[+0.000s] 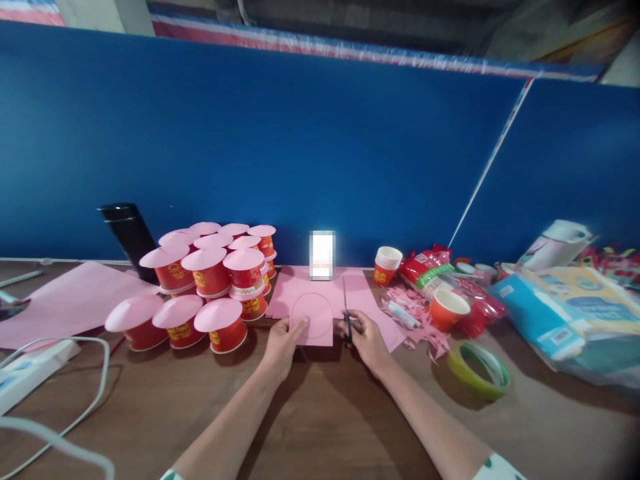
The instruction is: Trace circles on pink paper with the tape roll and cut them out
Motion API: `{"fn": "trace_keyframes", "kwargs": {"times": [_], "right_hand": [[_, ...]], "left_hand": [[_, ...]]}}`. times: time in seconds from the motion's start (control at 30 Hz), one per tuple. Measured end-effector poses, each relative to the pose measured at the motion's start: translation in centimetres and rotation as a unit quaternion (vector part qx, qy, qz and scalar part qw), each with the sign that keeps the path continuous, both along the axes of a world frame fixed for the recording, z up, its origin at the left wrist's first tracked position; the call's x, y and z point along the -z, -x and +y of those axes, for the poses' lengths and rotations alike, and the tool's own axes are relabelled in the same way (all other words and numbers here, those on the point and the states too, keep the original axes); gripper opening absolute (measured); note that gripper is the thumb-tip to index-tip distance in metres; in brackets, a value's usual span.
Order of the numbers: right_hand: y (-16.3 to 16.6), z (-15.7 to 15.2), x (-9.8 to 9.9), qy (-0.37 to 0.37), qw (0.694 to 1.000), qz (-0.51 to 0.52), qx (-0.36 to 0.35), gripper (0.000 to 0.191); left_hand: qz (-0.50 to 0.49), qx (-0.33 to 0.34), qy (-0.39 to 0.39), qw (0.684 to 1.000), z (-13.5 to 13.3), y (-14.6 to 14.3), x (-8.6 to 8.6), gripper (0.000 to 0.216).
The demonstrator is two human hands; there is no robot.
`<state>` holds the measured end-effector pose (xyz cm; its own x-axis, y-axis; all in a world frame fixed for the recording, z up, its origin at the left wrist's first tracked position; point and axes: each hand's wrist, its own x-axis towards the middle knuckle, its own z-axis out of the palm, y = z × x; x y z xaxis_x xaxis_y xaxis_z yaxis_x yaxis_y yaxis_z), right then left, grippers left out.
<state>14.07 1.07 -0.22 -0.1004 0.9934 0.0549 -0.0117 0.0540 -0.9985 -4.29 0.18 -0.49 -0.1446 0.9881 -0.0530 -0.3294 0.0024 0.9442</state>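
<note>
My left hand [283, 343] pinches the lower left part of a pink paper piece [315, 320] with a round outline drawn on it. Just right of that piece, my right hand [369, 339] is closed around the black handles of a pair of scissors [349, 327]. The blades point away from me and look nearly closed, at the paper's right side. Under and behind the piece lie larger pink paper sheets [357, 287]. A bright, blurred-out phone-like screen [321, 256] stands upright behind the paper.
Red paper cups [227, 339] with pink paper tops are stacked at left, beside a black bottle [131, 237]. Pink scraps [420, 323], stacked cups [387, 267], an orange cup [449, 310], a tape roll [475, 373] and packages [545, 320] lie right. A white power strip [40, 373] sits front left.
</note>
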Motion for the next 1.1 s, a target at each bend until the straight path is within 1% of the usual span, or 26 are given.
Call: {"fn": "trace_keyframes", "kwargs": {"times": [0.2, 0.37, 0.67, 0.9, 1.1], "right_hand": [[0.1, 0.1, 0.0, 0.01, 1.0, -0.01, -0.009, 0.043], [0.1, 0.2, 0.0, 0.016, 1.0, -0.004, -0.014, 0.046], [0.1, 0.2, -0.2, 0.024, 0.999, 0.03, -0.021, 0.042], [0.1, 0.3, -0.1, 0.028, 0.998, 0.041, -0.039, 0.039], [0.1, 0.2, -0.2, 0.051, 0.997, 0.044, -0.046, 0.038]], "left_hand": [[0.012, 0.007, -0.013, 1.0, 0.7, 0.4, 0.8, 0.036], [-0.007, 0.005, -0.007, 1.0, 0.8, 0.3, 0.5, 0.038], [-0.016, 0.009, 0.002, 1.0, 0.9, 0.5, 0.5, 0.044], [-0.038, 0.0, 0.024, 0.999, 1.1, 0.5, -0.2, 0.04], [-0.043, 0.009, 0.026, 0.999, 1.3, 0.7, 0.1, 0.041]]}}
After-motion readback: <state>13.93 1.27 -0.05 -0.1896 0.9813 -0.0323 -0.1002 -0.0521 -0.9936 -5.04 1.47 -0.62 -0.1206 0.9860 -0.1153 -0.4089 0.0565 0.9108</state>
